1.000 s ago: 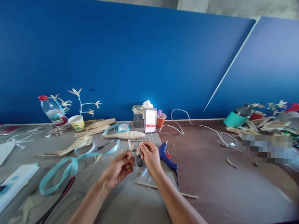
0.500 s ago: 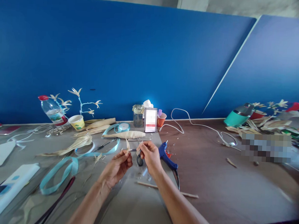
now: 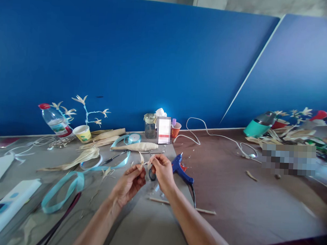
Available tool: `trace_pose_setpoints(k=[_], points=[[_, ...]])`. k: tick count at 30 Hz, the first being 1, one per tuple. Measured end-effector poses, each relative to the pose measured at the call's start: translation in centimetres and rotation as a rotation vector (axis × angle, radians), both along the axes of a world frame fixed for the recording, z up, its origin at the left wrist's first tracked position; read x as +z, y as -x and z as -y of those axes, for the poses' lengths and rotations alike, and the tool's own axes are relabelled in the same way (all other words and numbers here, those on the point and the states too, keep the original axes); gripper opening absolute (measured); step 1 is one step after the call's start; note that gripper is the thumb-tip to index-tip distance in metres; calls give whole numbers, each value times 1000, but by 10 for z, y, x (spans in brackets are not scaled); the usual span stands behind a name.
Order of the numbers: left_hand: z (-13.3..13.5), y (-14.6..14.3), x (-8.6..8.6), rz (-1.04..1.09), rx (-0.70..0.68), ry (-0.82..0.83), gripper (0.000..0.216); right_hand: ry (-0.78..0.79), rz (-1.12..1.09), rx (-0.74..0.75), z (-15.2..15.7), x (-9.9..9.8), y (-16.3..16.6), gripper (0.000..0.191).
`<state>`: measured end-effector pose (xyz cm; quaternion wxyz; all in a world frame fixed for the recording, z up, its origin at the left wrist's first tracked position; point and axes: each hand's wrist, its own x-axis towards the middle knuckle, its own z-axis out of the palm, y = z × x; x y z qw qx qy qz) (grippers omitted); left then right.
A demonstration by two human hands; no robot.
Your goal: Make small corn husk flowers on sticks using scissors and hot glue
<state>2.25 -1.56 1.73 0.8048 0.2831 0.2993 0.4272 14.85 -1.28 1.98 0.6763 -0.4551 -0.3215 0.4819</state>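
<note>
My left hand (image 3: pixel 130 183) is closed in a pinch on a small flower of pale dried husk (image 3: pixel 141 158), one petal of which sticks up above the fingertips. Close beside it, my right hand (image 3: pixel 162 172) pinches a pale husk strip (image 3: pixel 151 159) that meets the flower; the exact join is too small to make out. Under the right fingers lies a black loop (image 3: pixel 151 175), partly hidden, perhaps a scissors handle. A blue glue gun (image 3: pixel 183 172) rests on the table just right of my right hand.
Light-blue ribbon (image 3: pixel 63 194) and dried husks (image 3: pixel 82 158) lie to the left. Behind stand a glass jar (image 3: pixel 150 128), an orange cup (image 3: pixel 175 130), a yellow cup (image 3: pixel 82 133) with husk flowers and a tilted plastic bottle (image 3: pixel 56 123). A thin stick (image 3: pixel 205 211) lies near my right forearm.
My hands have drawn slightly closer together, and the right fingers now meet the flower where a dark thin piece showed between them before. The whole view has shifted slightly.
</note>
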Motion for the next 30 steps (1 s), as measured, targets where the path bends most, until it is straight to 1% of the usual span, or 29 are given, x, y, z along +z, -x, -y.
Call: trace_pose_setpoints(k=[4,8,15,23,30], points=[[1,-1,-1,38,-50,11,16,-7,8,-33,1,1,1,11],[1,-1,-3,45,-66,31,16,-25,21,-53,1,1,2,13],[1,-3,-5,17,-59,34,16,-20,25,-50,0,0,5,14],[2,-5,-5,31,-51,34,15,-23,44,-49,-1,-5,7,10],[2,-7,-6,27,-25,42,16,-13,61,-76,-1,-6,8,13]])
